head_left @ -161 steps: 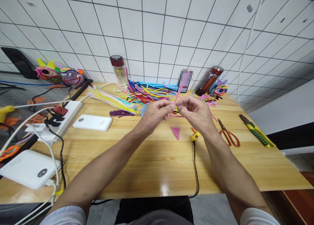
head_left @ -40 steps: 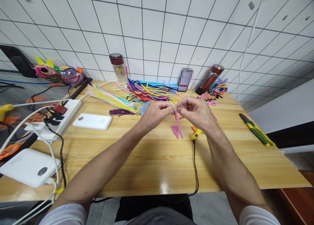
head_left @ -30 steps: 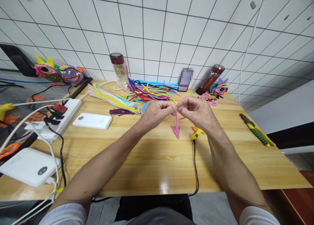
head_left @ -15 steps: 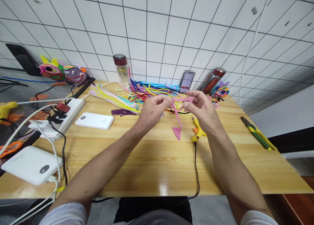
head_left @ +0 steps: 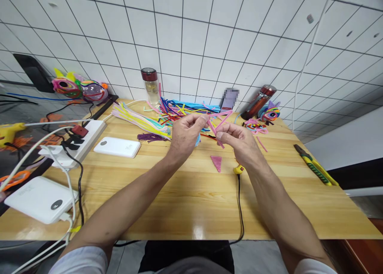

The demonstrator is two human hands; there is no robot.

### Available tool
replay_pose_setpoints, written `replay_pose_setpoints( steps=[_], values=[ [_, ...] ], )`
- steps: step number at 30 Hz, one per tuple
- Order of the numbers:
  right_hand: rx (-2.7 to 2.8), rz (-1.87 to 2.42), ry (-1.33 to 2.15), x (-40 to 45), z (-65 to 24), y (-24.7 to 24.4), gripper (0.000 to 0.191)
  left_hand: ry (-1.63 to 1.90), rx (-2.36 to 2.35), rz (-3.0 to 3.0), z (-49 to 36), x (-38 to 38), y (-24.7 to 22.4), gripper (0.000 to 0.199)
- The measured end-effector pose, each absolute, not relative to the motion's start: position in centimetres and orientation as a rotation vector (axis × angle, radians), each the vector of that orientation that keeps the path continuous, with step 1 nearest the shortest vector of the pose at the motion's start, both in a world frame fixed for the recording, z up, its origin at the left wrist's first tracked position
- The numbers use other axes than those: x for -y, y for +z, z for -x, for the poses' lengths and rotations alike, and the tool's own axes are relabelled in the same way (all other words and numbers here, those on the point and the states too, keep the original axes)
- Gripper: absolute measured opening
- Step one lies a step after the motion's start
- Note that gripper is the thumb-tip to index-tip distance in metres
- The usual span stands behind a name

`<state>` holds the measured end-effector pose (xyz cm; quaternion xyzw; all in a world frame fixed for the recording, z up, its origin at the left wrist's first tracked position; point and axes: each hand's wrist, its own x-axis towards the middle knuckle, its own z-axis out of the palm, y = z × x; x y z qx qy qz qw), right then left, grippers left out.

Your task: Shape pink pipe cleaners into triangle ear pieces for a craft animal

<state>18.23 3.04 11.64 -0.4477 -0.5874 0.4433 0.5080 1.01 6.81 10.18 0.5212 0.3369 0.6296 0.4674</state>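
Observation:
Between my hands, above the table, is a pink pipe cleaner point(head_left: 224, 117) bent into a triangle with a loose end pointing down. My left hand point(head_left: 189, 135) pinches its left corner between thumb and forefinger. At its lower corner, my right hand point(head_left: 237, 140) grips it with thumb and fingers. A filled pink triangle of wound pipe cleaner point(head_left: 216, 163) lies on the table below. The yellow glue gun point(head_left: 239, 169) is mostly hidden under my right hand. Behind my hands lies a heap of coloured pipe cleaners point(head_left: 170, 108).
A white power bank point(head_left: 117, 147) and a power strip point(head_left: 85, 140) with cables lie at left. Yellow-green pliers point(head_left: 315, 165) are at right. Along the wall stand a glass bottle point(head_left: 151, 88), a phone point(head_left: 229, 100), a tilted red flask point(head_left: 259, 102) and a colourful fish-like figure point(head_left: 269, 111).
My right hand has moved down and left along the pink pipe cleaner, from its right corner to the lower one. The triangle shows more openly now, and the glue gun is more covered.

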Motion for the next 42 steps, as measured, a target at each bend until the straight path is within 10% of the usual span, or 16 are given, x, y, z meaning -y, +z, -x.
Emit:
replay_pose_setpoints(
  steps=[42],
  values=[
    [1.399,1.133,0.998,-3.00,-17.81,11.35,0.017,1.535,-0.777,-1.188,-1.61,-6.43,9.71,0.043]
  ],
)
